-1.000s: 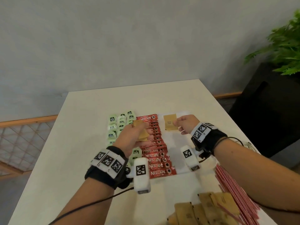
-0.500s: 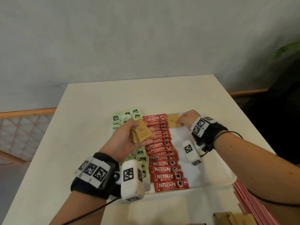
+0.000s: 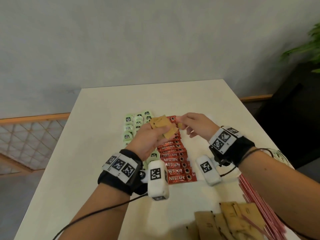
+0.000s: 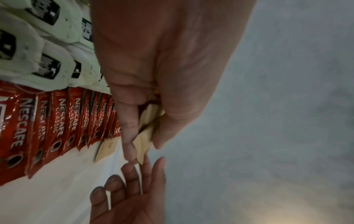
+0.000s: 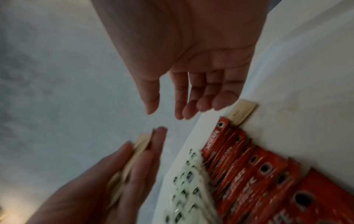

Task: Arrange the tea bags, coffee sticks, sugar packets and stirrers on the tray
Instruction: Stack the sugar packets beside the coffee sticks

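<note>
My left hand grips a small stack of brown sugar packets, lifted above the far end of the white tray. My right hand is empty, its fingers relaxed and its fingertips close to that stack, as the right wrist view shows. One sugar packet lies flat on the tray beside the farthest coffee stick. Red Nescafe coffee sticks fill an overlapping column down the tray's middle. Green tea bags are lined up along their left side.
A loose pile of brown sugar packets lies on the table near its front edge. Red stirrers are bundled to the right of that pile. A dark planter with a green plant stands beyond the table's right side.
My right hand let go of the sugar packet it laid on the tray, then moved left to the stack in my left hand. My left hand rose slightly with its stack.
</note>
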Available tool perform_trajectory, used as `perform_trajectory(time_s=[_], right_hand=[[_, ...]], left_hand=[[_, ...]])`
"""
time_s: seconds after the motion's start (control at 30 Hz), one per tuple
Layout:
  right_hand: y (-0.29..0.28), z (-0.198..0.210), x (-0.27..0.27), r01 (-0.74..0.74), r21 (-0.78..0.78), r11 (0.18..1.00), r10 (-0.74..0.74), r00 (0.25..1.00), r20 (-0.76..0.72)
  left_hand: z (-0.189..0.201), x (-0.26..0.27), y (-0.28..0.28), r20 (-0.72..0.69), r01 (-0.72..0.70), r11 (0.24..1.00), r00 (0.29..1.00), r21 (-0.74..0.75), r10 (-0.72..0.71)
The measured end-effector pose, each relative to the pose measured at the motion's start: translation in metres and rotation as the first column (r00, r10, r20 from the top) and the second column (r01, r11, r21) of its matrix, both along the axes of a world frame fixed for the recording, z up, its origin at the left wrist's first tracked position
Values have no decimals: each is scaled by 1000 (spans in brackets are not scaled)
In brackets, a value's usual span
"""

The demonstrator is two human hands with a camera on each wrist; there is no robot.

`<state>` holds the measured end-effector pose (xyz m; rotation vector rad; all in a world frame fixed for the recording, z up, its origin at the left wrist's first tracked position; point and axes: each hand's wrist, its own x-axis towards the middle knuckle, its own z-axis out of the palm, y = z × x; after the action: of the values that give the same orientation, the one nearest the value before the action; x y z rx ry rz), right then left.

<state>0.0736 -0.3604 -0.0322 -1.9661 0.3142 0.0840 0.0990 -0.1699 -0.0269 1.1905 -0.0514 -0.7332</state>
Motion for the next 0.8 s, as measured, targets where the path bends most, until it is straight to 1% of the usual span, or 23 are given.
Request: perform_trajectory(time_s=[0.07, 0.13, 0.23, 0.3, 0.4, 0.47, 0.53, 0.67, 0.73, 0.8], right_hand=[[12, 13, -18, -59, 38, 998, 58, 998, 24], [16, 19, -33, -50, 67, 996, 46, 997, 60], [15, 26, -50, -66, 83, 994, 57, 992, 111], [19, 31, -62, -84, 65, 994, 75, 989, 129], [27, 37, -76, -62, 56, 997, 54, 990, 132], [31, 41, -82, -52, 2, 999, 52, 991, 125], [32, 44, -88, -33, -59, 998, 41, 988, 151], [31, 46, -101, 42, -45, 998, -30, 971, 236], [30, 47, -107, 26, -59, 998, -11, 971, 241], [29, 47, -112, 20, -38, 999, -11, 971, 239]], left_hand=[[7, -12, -5, 64, 7, 1000, 998, -7, -7], [13, -25, -8, 101, 3, 1000, 995, -17, -2], [17, -39, -13, 129, -43, 999, 991, 15, 41], [20, -49, -14, 126, -81, 997, 989, 6, 80], [22, -63, -17, 123, -109, 994, 986, -15, 110], [26, -71, -18, 119, -107, 994, 987, -25, 109], [31, -79, -19, 102, -90, 995, 990, -46, 94], [38, -91, -21, 72, -48, 997, 996, -54, 52], [39, -96, -18, 94, 14, 999, 995, -36, -11], [38, -100, -14, 138, 93, 996, 986, -19, -89]])
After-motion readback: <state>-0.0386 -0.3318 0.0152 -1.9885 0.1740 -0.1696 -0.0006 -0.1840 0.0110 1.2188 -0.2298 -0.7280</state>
